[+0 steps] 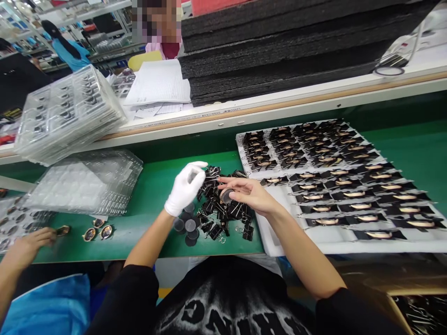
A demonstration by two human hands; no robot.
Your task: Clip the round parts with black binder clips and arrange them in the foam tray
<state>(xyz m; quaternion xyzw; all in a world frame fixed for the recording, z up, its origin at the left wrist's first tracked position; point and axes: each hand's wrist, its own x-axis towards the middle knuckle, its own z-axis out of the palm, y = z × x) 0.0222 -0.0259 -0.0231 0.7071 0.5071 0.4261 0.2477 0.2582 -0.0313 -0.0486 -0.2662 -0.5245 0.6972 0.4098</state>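
My left hand (186, 186), in a white glove, is at the far left edge of a pile of black binder clips (216, 209). Its thumb and fingers curve apart, and a clip with silver handles lies just past the fingertips. Bare, my right hand (253, 195) pinches a round disc (226, 195) with a dark face and a pale edge, above the pile. The disc is tilted, and the other fingers stretch toward the left hand. Several loose dark round discs (190, 226) lie on the green table left of the clips.
On the right, a white foam tray (275, 232) carries rows of clipped discs. Clear plastic trays (87, 181) are stacked at left. A co-worker's hand (31, 246) is by several gold-rimmed round pieces (106, 231). Black foam sheets (279, 51) stand on the shelf (209, 116).
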